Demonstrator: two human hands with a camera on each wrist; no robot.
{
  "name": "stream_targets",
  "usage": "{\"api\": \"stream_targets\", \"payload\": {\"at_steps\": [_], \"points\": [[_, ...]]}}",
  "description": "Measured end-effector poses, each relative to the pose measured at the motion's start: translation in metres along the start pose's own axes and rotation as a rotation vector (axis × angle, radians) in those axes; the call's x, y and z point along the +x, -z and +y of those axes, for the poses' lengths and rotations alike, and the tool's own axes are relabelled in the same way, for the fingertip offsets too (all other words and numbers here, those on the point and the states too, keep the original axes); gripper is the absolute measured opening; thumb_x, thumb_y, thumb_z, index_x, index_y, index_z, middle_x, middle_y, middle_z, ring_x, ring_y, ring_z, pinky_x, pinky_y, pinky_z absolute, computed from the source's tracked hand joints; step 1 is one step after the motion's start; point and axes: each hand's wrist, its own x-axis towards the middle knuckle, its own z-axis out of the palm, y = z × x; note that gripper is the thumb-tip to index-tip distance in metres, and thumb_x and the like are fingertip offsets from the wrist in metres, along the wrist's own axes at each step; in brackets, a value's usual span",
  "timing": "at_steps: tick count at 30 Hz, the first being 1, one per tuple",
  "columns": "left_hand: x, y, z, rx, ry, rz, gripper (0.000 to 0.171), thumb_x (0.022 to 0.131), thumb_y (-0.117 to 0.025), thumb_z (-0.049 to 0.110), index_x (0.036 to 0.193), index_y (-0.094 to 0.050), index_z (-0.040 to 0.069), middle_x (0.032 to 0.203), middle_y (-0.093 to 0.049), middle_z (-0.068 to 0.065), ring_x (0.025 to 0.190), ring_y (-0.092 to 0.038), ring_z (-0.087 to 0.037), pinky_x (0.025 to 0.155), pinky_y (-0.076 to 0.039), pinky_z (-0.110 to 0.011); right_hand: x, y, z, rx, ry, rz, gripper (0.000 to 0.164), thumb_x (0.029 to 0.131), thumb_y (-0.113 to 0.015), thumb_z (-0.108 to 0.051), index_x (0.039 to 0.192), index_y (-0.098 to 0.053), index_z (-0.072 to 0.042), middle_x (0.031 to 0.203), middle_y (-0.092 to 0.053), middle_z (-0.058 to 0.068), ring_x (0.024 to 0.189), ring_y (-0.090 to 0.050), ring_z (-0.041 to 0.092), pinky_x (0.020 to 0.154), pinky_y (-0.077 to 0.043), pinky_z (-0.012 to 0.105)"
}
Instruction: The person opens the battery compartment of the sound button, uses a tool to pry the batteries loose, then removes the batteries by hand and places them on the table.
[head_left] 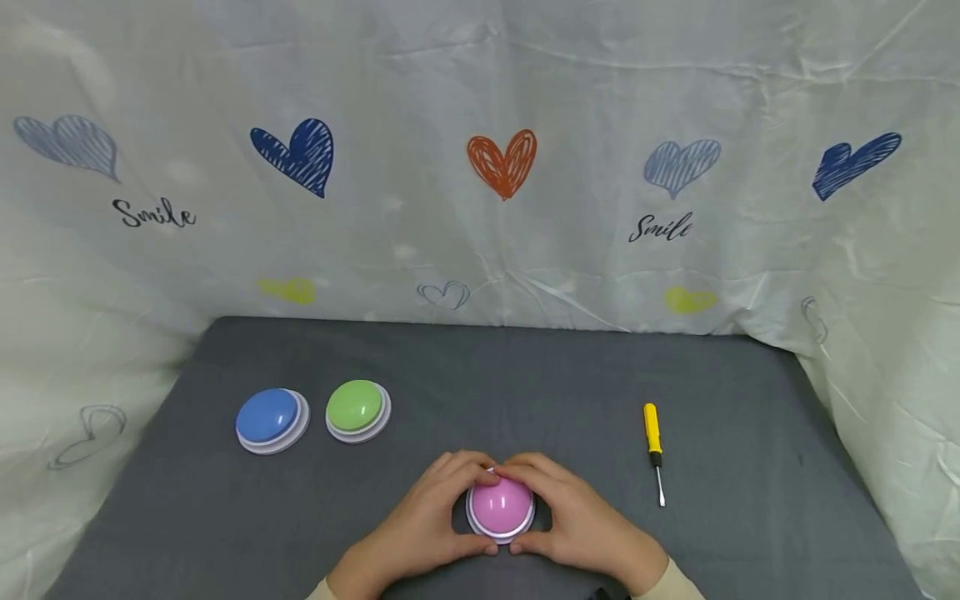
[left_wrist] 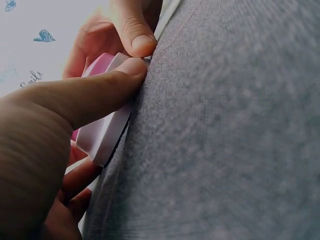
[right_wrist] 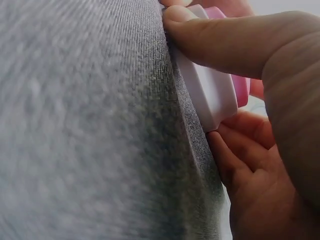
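A pink dome push button [head_left: 502,505] on a round white base [left_wrist: 107,131] sits on the grey cloth at the near middle of the table. My left hand [head_left: 431,518] grips its left side, thumb at the near edge and fingers at the far edge. From the other side my right hand [head_left: 577,521] holds it the same way, its thumb [right_wrist: 220,42] along the white base. Both thumb tips nearly meet at the front. In the wrist views the base lies flat or almost flat on the cloth.
A blue push button [head_left: 267,415] and a green one [head_left: 356,407] stand at the left. To the right lies a screwdriver [head_left: 653,437] with a yellow and black handle. A pale curtain [head_left: 570,75] with printed hearts hangs behind the grey table [head_left: 465,367].
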Motion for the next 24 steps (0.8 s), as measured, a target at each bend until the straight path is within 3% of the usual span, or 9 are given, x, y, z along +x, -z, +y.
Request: {"api": "stream_targets", "payload": {"at_steps": [7,11,16,24], "points": [[0.0047,0.0019,-0.0016,-0.018,0.035,-0.007,0.074,0.067,-0.106,0.041,0.128,-0.067,0.027,0.136,-0.063,0.02,0.12,-0.059,-0.006,0.104,-0.046,-0.039,-0.0016,-0.0005,0.0013,-0.029,-0.006,0.004,0.093,0.083,-0.099,-0.032,0.162,-0.051,-0.023,0.159,-0.051,0.004,0.14,-0.056,0.021,0.111,-0.053,0.044],[0.0053,0.0029,-0.0022,-0.031,0.056,-0.005,0.074,0.068,-0.105,0.045,0.13,-0.067,0.03,0.133,-0.065,0.022,0.118,-0.059,-0.005,0.102,-0.046,-0.038,-0.0018,-0.002,0.0026,-0.062,0.076,0.035,0.099,0.082,-0.1,-0.031,0.164,-0.047,-0.015,0.165,-0.043,0.018,0.144,-0.055,0.027,0.111,-0.052,0.044],[0.0026,0.0039,-0.0028,-0.043,0.088,-0.006,0.077,0.072,-0.103,0.049,0.137,-0.067,0.033,0.135,-0.066,0.02,0.119,-0.06,-0.006,0.103,-0.048,-0.039,-0.0011,-0.0049,0.0017,-0.094,0.165,0.087,0.1,0.079,-0.102,-0.025,0.163,-0.049,-0.012,0.161,-0.042,0.022,0.139,-0.058,0.03,0.11,-0.053,0.038],[-0.0007,0.0086,-0.0025,-0.153,0.142,0.007,0.063,0.084,-0.096,0.047,0.139,-0.068,0.035,0.133,-0.069,0.02,0.116,-0.062,-0.008,0.099,-0.053,-0.037,0.0056,-0.0073,-0.0016,-0.15,0.37,0.244,0.071,0.079,-0.1,-0.021,0.142,-0.068,-0.012,0.142,-0.059,0.017,0.126,-0.06,0.029,0.107,-0.053,0.037]]}}
